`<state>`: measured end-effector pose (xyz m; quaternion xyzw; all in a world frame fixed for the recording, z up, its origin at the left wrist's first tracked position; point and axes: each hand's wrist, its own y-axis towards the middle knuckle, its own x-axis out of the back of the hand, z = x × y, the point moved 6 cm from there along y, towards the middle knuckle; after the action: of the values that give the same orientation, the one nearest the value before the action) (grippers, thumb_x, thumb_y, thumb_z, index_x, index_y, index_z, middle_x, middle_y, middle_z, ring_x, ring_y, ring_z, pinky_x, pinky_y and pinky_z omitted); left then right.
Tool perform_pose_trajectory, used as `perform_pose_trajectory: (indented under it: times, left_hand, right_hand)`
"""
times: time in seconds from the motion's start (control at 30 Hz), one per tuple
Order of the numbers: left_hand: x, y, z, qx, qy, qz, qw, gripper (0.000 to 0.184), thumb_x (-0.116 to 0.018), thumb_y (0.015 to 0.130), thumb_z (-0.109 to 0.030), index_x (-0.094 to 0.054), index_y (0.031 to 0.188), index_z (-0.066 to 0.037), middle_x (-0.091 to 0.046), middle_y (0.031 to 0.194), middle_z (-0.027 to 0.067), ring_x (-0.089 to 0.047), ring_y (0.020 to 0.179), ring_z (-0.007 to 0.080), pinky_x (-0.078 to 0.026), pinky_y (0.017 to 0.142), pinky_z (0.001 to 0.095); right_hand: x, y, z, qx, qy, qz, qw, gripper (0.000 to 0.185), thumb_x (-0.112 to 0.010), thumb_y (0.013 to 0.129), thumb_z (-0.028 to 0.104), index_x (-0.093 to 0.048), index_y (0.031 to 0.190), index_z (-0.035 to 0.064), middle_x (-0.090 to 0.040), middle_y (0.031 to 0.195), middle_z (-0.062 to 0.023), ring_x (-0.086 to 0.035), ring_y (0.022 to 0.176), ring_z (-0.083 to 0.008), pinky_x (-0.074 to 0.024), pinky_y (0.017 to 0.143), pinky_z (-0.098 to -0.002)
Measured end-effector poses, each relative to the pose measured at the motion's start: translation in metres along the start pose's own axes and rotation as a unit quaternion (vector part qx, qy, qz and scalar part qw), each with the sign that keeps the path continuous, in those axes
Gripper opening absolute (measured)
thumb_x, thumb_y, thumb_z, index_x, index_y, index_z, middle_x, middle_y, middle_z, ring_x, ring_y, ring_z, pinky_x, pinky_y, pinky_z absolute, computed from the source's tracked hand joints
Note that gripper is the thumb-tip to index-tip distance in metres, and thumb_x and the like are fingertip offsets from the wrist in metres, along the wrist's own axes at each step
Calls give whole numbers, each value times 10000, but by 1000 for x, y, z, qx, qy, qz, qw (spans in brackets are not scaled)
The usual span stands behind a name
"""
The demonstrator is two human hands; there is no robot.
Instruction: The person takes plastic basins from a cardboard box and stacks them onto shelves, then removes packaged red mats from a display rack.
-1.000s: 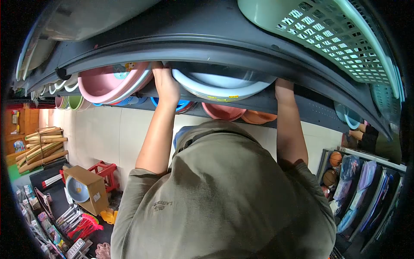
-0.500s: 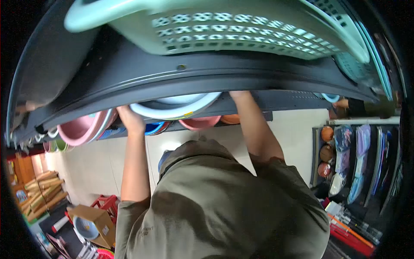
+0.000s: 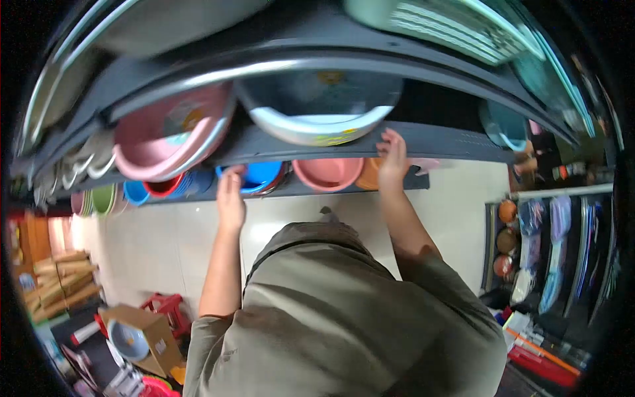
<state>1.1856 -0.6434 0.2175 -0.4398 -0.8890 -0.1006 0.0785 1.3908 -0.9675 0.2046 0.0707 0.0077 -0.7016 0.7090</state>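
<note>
A white basin (image 3: 324, 133) with a yellow label sits on the dark middle shelf, its rim under the upper shelf. My right hand (image 3: 393, 159) is just off its right side, fingers apart and slightly curled, holding nothing. Lower and to the left, my left hand (image 3: 231, 195) has its fingers stretched out and slightly blurred, also with nothing in it. It overlaps the edge of a blue basin (image 3: 263, 175) on the lower shelf. Left of the white basin, pink basins (image 3: 142, 155) rest tilted on the middle shelf.
Green perforated baskets (image 3: 450, 30) occupy the upper shelf (image 3: 297, 63). Several tubs, including a pink basin (image 3: 329, 173), line the lower shelf. A cardboard box (image 3: 159, 337) and red stool (image 3: 170, 311) stand behind at left; a rack with balls (image 3: 507, 239) is at right.
Both hands have come away from the white basin's sides and drawn back toward me. The view has shifted, showing more of the middle and lower shelves.
</note>
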Motion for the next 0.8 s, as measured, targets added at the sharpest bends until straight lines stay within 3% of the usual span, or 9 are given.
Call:
perform_pose_trajectory:
  times: [0.13,0.2,0.23,0.33,0.4,0.53,0.6,0.73,0.8]
  left_hand:
    - [74,-115,141,213,46,111,970,226,-446,915,-208,-548,866,-12,-612,809,78,-568,766,159,-451,728,292]
    - [130,-200,233,328,117,92,933,275,-484,874,-254,-557,892,10,-637,741,109,-599,688,188,-478,656,317]
    - [157,-245,262,367,147,78,915,281,-483,850,-245,-572,915,14,-650,760,127,-616,713,198,-484,659,323]
    - [210,-340,236,419,248,91,869,302,-482,790,-220,-625,880,31,-662,802,161,-637,790,273,-488,737,358]
    - [239,-417,268,490,183,52,851,317,-495,782,-239,-638,879,27,-661,822,172,-634,807,297,-482,764,374]
    - [285,-493,249,547,114,-99,823,310,-512,786,-263,-635,883,5,-666,802,155,-636,778,268,-482,746,373]
    - [295,-523,255,544,80,-176,816,317,-524,806,-291,-613,851,9,-665,771,135,-635,734,242,-488,713,359]
    - [294,-566,263,523,-32,-343,780,329,-549,828,-333,-580,809,-5,-657,750,113,-626,673,193,-492,640,324]
    - [288,-576,259,507,-96,-400,757,272,-560,828,-285,-581,831,-14,-653,749,92,-616,661,171,-487,629,305]
  right_hand:
    - [-22,-82,-58,17,-111,40,993,262,-401,953,233,-536,1045,29,-546,915,-52,-503,800,-120,-439,703,-280]
    - [-53,-132,-103,-145,-191,173,955,241,-470,928,217,-551,1025,12,-567,873,-61,-522,776,-125,-447,691,-271]
    - [-67,-153,-118,-144,-190,198,951,241,-470,928,217,-551,1025,12,-567,873,-61,-522,776,-125,-447,691,-271]
    - [-113,-213,-159,-159,-169,314,921,270,-525,900,217,-537,1094,31,-578,944,-72,-541,723,-116,-421,600,-236]
    - [-144,-247,-174,-222,-201,358,884,279,-536,890,216,-537,1100,32,-582,955,-74,-550,733,-119,-417,582,-232]
    - [-203,-286,-213,-211,-327,488,782,277,-550,870,224,-548,1086,50,-580,906,-39,-543,708,-117,-417,545,-241]
    - [-235,-304,-234,-184,-288,525,779,246,-555,864,228,-569,1042,59,-579,856,-26,-533,689,-109,-421,546,-245]
    - [-296,-321,-292,-73,-424,638,639,175,-566,839,228,-600,930,82,-579,769,-20,-515,593,-113,-405,473,-262]
    - [-329,-354,-289,-138,-426,683,577,163,-537,830,213,-593,914,85,-562,725,-16,-510,564,-122,-397,453,-270]
